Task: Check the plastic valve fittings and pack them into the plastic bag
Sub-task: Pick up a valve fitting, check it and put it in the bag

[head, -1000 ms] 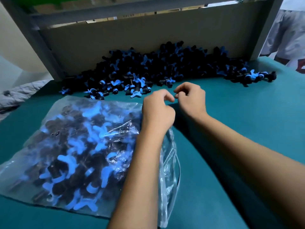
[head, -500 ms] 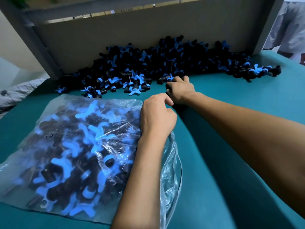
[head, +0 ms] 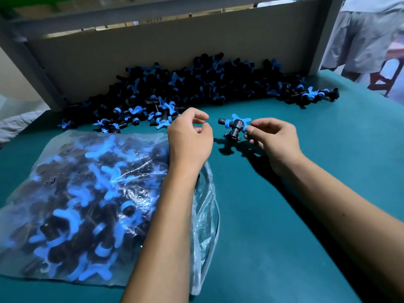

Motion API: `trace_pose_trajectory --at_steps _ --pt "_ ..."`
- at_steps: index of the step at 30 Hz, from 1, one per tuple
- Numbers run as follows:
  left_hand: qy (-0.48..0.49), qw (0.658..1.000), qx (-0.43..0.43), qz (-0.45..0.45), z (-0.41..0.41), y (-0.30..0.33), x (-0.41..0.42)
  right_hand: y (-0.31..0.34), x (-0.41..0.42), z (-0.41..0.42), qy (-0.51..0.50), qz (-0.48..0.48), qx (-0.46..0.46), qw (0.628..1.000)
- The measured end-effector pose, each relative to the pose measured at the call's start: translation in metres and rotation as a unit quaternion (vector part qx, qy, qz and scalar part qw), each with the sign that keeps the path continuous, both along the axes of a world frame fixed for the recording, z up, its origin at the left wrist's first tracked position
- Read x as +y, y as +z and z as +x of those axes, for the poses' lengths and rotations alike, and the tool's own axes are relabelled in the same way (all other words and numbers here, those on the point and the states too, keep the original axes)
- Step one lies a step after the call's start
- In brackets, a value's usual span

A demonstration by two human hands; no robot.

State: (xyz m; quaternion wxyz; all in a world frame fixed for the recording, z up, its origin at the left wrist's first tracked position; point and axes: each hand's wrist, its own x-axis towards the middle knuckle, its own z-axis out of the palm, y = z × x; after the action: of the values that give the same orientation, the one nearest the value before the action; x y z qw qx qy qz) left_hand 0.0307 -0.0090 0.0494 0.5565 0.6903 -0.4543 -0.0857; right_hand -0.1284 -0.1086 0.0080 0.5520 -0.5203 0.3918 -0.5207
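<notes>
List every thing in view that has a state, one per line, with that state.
Right hand: pinches one valve fitting, raised off the table.
Valve fitting: held, black body with blue handle.
Left hand: fingers loosely curled, holding nothing, over the bag's edge.
Plastic bag: lying flat, packed with fittings, mouth toward the right.
Loose pile: heaped against the grey board, unpacked.

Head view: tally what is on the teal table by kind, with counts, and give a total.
Valve fitting held in the right hand: 1
Plastic bag of packed fittings: 1
Loose pile of fittings along the back board: 1 pile, pieces too many and too overlapped to count
Total: 3 groups on the teal table
</notes>
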Motion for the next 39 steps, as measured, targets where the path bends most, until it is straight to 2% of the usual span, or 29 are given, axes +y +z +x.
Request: trace_pose_trajectory --at_steps 2,4,6,10,14,16,21,25,28,31,34,39 --pt "-0.026 0.999 -0.01 0.041 -0.009 -0.003 -0.004 -0.001 0.009 -0.01 0.039 0.02 -0.054 0.998" --pt "-0.06 0.995 0.041 0.07 -0.013 -0.007 -0.006 -0.001 0.013 -0.012 0.068 0.031 -0.087 0.993" --pt "-0.08 0.989 0.113 0.055 -0.019 -0.007 -0.003 0.0 0.014 -0.016 0.086 0.041 -0.106 0.99" --pt "-0.08 0.973 0.215 0.003 -0.018 -0.007 0.002 -0.003 0.012 -0.019 0.12 0.028 -0.086 0.989" --pt "-0.097 0.955 0.28 -0.006 -0.019 -0.007 0.003 -0.005 0.01 -0.017 0.134 0.014 -0.087 0.987" --pt "-0.107 0.953 0.283 0.003 -0.019 -0.008 0.003 -0.005 0.01 -0.017 0.137 0.01 -0.081 0.987" --pt "-0.1 0.969 0.225 0.015 -0.022 -0.011 0.001 -0.005 0.011 -0.015 0.125 0.021 -0.082 0.988" --pt "-0.074 0.967 0.245 -0.009 -0.016 -0.009 0.0 -0.002 0.009 -0.014 0.039 0.063 -0.141 0.987" --pt "-0.076 0.963 0.259 -0.017 -0.014 -0.009 0.0 -0.002 0.009 -0.014 0.035 0.068 -0.152 0.985" --pt "-0.09 0.965 0.248 -0.001 -0.016 -0.012 -0.001 -0.004 0.01 -0.013 0.072 0.044 -0.12 0.989" --pt "-0.122 0.965 0.232 0.022 -0.018 -0.016 -0.001 -0.008 0.011 -0.013 0.114 -0.015 -0.034 0.993" --pt "-0.119 0.97 0.208 0.043 -0.014 -0.02 0.0 -0.009 0.011 -0.015 0.146 -0.045 -0.016 0.988"
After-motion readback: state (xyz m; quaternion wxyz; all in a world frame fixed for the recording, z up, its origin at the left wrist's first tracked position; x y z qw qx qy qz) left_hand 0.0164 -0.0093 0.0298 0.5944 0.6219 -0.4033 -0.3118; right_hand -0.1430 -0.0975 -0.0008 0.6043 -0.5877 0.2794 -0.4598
